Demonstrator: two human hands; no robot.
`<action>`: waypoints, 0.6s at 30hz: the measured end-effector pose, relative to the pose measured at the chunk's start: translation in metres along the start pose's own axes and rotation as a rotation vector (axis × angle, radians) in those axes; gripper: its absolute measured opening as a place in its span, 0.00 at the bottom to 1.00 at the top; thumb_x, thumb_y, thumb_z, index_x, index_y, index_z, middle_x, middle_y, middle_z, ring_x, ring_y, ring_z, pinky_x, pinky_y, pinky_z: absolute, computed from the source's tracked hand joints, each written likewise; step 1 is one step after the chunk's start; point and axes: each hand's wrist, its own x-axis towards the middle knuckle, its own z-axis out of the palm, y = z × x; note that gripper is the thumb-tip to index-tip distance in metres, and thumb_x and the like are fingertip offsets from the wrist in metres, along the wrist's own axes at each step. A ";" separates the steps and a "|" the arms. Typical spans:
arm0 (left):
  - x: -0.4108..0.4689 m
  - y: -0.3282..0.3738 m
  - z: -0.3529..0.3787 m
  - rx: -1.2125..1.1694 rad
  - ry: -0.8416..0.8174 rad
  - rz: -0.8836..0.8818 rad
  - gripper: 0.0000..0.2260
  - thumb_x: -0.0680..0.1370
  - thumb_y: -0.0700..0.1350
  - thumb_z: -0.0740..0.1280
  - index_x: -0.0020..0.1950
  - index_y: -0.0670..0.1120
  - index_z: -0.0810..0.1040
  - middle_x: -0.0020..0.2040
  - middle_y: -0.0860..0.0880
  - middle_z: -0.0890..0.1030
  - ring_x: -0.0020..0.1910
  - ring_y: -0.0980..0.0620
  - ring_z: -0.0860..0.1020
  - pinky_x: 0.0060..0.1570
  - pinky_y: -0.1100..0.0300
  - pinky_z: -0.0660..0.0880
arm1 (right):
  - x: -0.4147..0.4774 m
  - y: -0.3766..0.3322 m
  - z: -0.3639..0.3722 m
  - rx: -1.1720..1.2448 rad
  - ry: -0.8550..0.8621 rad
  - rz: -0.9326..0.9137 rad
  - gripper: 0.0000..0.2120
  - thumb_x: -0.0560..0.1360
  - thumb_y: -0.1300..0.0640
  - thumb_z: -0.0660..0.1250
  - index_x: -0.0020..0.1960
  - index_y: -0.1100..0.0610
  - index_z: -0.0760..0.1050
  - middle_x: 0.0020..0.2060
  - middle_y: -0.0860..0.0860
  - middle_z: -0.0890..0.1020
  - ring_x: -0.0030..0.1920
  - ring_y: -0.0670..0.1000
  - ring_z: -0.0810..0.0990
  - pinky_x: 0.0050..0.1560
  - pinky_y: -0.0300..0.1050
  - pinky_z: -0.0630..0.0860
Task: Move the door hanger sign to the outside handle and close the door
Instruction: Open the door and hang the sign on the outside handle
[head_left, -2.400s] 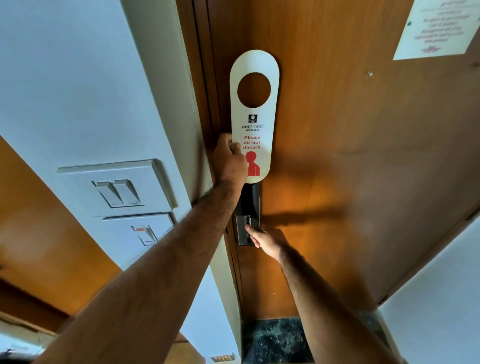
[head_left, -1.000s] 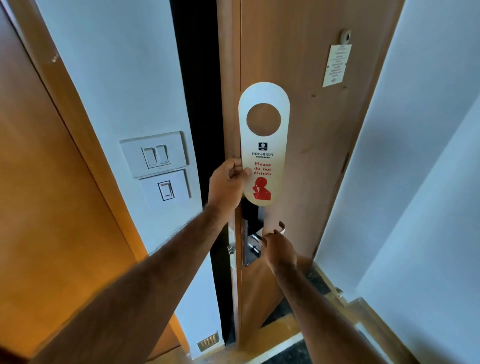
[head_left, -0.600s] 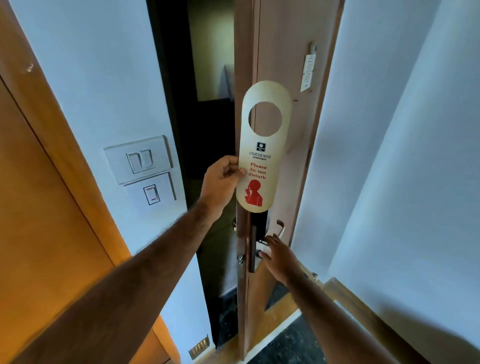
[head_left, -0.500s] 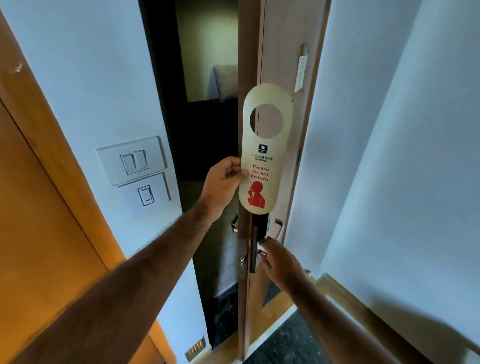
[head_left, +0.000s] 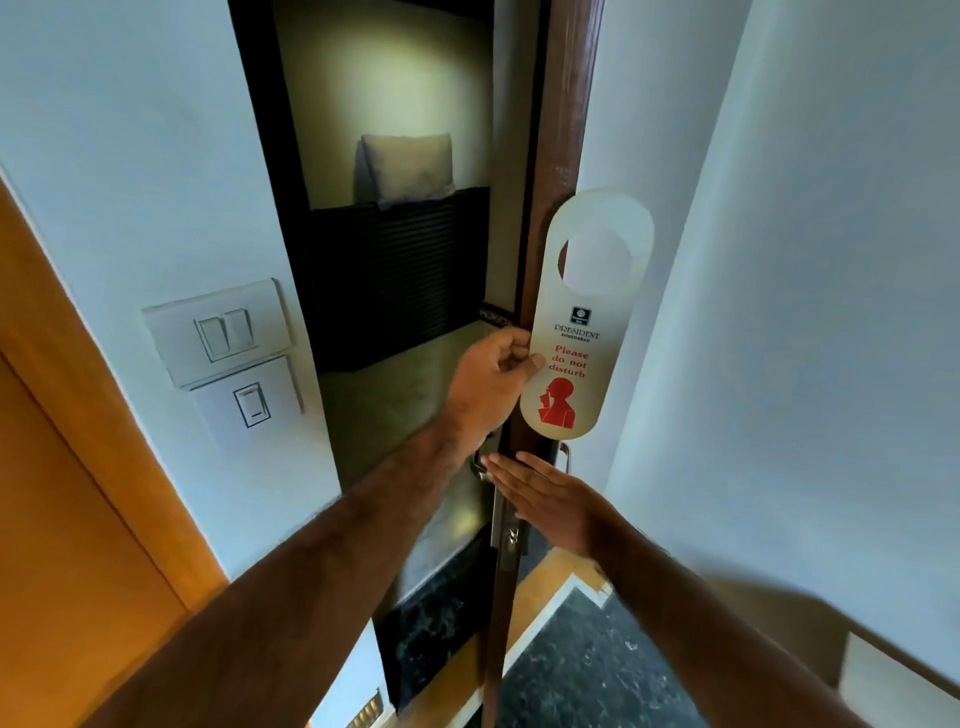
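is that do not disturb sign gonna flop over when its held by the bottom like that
Probably not: the white oblong plastic-looking door hanger sign stands straight above the left hand, which pinches only its lower edge. It likely weighs little, since fingertips alone carry it. Its smooth face may be slippery.

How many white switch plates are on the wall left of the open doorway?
2: the upper white switch plate with two rockers, and the lower white switch plate with one rocker, directly below it.
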 end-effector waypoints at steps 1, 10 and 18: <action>0.000 -0.001 0.003 -0.016 -0.007 -0.002 0.09 0.78 0.41 0.71 0.48 0.57 0.80 0.45 0.59 0.86 0.46 0.60 0.85 0.42 0.69 0.79 | -0.004 0.003 0.001 0.013 0.003 -0.003 0.32 0.87 0.47 0.51 0.83 0.65 0.49 0.83 0.62 0.47 0.83 0.59 0.46 0.82 0.53 0.51; -0.001 -0.027 -0.016 -0.298 0.286 -0.096 0.08 0.80 0.34 0.63 0.52 0.42 0.80 0.46 0.48 0.86 0.43 0.52 0.85 0.40 0.59 0.81 | -0.031 0.016 0.010 0.101 -0.032 0.012 0.33 0.87 0.45 0.52 0.84 0.63 0.49 0.84 0.57 0.49 0.84 0.54 0.48 0.82 0.51 0.45; 0.006 -0.116 -0.040 0.034 0.092 -0.504 0.33 0.70 0.70 0.69 0.64 0.47 0.77 0.47 0.50 0.82 0.44 0.54 0.80 0.47 0.57 0.77 | -0.055 0.030 0.031 0.043 0.035 -0.016 0.29 0.88 0.46 0.50 0.83 0.61 0.53 0.84 0.55 0.52 0.84 0.52 0.49 0.82 0.51 0.38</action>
